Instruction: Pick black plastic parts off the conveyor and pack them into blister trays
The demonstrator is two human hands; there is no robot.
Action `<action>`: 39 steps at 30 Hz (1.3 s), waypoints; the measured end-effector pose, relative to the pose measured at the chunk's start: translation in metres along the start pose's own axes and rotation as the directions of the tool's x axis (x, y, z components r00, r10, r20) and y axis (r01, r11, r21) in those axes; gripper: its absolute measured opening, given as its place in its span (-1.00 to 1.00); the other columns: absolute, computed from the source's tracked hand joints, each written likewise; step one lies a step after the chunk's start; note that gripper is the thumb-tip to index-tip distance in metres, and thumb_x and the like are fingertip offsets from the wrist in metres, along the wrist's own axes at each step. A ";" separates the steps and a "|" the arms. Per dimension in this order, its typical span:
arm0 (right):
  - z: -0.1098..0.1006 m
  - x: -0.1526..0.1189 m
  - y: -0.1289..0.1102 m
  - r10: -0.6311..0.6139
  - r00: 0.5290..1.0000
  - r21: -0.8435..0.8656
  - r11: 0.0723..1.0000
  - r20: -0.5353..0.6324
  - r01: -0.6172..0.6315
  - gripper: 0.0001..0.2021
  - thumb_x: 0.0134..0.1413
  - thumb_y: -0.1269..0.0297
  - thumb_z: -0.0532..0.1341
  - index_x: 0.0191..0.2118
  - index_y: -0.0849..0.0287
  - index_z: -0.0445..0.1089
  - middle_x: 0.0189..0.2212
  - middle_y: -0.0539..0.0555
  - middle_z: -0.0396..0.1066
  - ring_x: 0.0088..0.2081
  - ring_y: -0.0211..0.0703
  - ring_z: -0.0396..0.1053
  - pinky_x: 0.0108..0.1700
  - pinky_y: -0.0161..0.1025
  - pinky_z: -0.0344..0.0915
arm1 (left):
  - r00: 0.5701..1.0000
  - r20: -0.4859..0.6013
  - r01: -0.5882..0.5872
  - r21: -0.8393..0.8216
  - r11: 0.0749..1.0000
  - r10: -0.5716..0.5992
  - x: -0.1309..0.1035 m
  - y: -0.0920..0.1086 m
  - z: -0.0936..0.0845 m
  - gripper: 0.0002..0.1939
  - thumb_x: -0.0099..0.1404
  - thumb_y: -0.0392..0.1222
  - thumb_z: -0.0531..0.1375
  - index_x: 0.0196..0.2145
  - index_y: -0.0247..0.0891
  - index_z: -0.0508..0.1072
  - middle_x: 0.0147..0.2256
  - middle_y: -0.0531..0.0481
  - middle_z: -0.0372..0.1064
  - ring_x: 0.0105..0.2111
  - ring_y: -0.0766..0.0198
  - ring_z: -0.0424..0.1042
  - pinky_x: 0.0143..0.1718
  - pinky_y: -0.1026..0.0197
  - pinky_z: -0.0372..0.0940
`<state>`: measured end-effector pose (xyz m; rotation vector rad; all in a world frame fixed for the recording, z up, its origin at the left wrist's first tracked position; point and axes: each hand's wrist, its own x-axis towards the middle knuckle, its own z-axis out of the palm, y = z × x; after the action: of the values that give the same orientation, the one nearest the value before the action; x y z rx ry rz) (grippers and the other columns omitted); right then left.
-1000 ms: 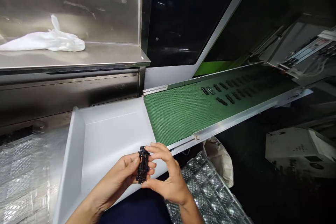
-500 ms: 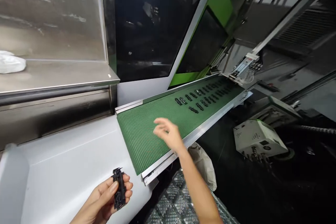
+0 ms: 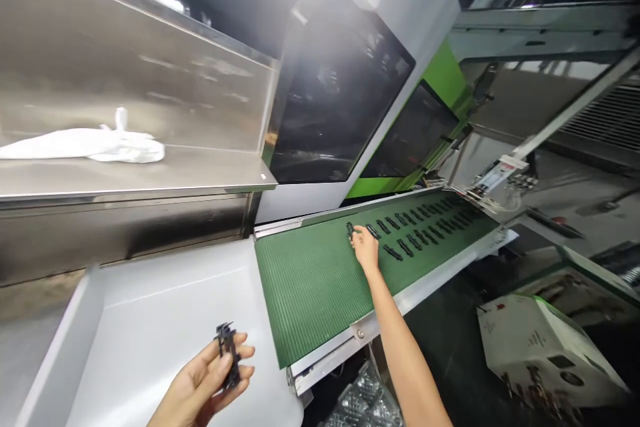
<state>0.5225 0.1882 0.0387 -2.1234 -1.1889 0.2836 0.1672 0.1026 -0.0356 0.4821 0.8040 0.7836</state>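
My left hand [image 3: 205, 377] is closed around a narrow black plastic part [image 3: 229, 355], held upright between thumb and fingers over the white tray [image 3: 165, 320]. Out over the green conveyor belt [image 3: 315, 293], my right hand [image 3: 366, 248] pinches the nearest black plastic part [image 3: 350, 229] in the far row; whether it is lifted off the belt I cannot tell. Several more black parts [image 3: 393, 253] lie in two rows on the belt, reaching back toward the machine.
A metal shelf [image 3: 210, 173] on the left bears a white bundle [image 3: 125, 145]. Above the belt's far end hangs a robot arm's picking head [image 3: 500, 177]. Clear plastic trays [image 3: 367, 400] are below the belt, and a grey-white machine box [image 3: 545, 347] stands at right.
My right hand has reached farther along the belt to the nearest part, its fingers closing on it. My left hand keeps its part. The view has shifted.
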 end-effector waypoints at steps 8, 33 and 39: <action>0.061 -0.230 -0.059 -0.463 0.795 0.537 0.817 0.392 0.211 -0.71 0.30 0.20 0.07 -0.01 0.12 0.46 -0.29 0.08 0.54 -0.37 -0.19 0.48 -0.31 -0.27 0.44 | 0.976 0.170 -0.148 0.061 0.987 0.136 -0.040 0.013 0.009 -0.69 0.21 -0.05 0.32 -0.13 -0.24 0.53 -0.12 -0.11 0.52 -0.15 0.14 0.46 -0.02 0.14 0.33; 0.044 -0.259 -0.080 -0.821 0.508 0.546 0.559 0.260 0.624 -0.29 -0.16 -0.13 0.39 0.11 0.12 0.33 -0.01 0.19 0.44 0.03 0.02 0.41 0.09 -0.13 0.37 | 0.966 0.247 0.042 0.146 0.988 -0.077 -0.089 0.007 -0.015 -0.75 0.11 -0.11 0.36 -0.22 -0.17 0.60 -0.22 -0.11 0.56 -0.17 0.03 0.49 -0.16 0.18 0.30; 0.043 -0.253 -0.064 -0.792 0.547 0.577 0.589 0.271 0.566 -0.23 -0.24 -0.12 0.43 0.10 0.16 0.34 -0.02 0.16 0.46 0.03 -0.06 0.41 0.11 -0.22 0.33 | 0.960 0.239 0.104 0.175 0.979 -0.145 -0.070 -0.001 -0.002 -0.68 0.05 -0.01 0.39 -0.24 -0.19 0.59 -0.21 -0.08 0.54 -0.32 0.09 0.49 -0.31 0.19 0.32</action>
<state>0.3174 0.0234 0.0154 -1.0459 -1.9783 0.6841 0.1353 0.0482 -0.0059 0.6544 0.6571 0.5298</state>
